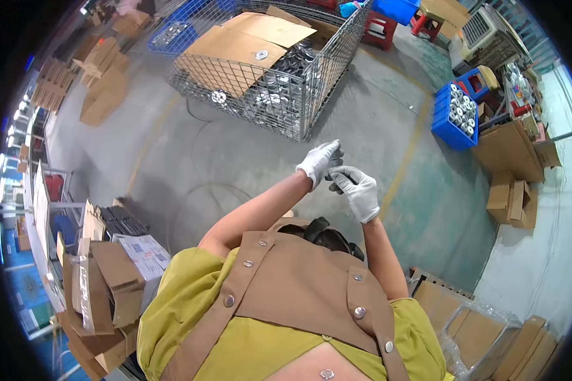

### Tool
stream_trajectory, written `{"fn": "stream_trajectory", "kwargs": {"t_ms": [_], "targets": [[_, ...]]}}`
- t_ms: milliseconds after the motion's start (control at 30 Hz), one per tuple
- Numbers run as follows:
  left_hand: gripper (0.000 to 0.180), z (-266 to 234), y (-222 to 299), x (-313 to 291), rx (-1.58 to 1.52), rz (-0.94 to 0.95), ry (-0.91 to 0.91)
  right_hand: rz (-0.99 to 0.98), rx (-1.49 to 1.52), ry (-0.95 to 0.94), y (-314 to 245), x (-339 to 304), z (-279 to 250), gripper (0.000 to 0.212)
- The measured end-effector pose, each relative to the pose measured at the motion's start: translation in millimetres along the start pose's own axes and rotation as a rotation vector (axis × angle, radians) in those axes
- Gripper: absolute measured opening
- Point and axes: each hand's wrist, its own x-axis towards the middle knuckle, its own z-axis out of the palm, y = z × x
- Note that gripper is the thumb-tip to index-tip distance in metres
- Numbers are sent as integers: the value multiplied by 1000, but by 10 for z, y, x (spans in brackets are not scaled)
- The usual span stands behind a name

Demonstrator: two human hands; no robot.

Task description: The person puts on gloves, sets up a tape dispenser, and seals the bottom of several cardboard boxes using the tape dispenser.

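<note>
White gloves with grey palms cover both my hands, which meet in front of my body above the floor. My left hand has its fingers stretched out, pointing away and to the right, with nothing visible in it. Close beside its palm, my right hand has its fingers bent and drawn together at the tips. Whether those fingertips pinch the left glove or some small thing is too small to tell. A brown apron covers my front.
Ahead stands a wire mesh cage filled with round metal parts, with cardboard on top. A blue crate of similar parts sits at the right. Cardboard boxes are piled near left; more cartons stand by the right wall.
</note>
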Motion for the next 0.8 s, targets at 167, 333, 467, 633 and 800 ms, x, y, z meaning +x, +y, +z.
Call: {"fn": "stream_trajectory", "kwargs": {"t_ms": [167,333,467,633,800], "targets": [[43,-162,144,336,73,-48,140,-497,-635,196,-218,123,465,21],[41,-137,248,449,164,14,191,-679,-1011,298,-167,324,549,19],[42,-176,328,489,144,-46,65,-258,-527,279,-65,433,498,14],[46,-239,296,600,10,-220,-42,135,49,191,18,511,356,17],[49,-160,199,852,-138,-303,-202,229,451,245,155,613,201,18]]}}
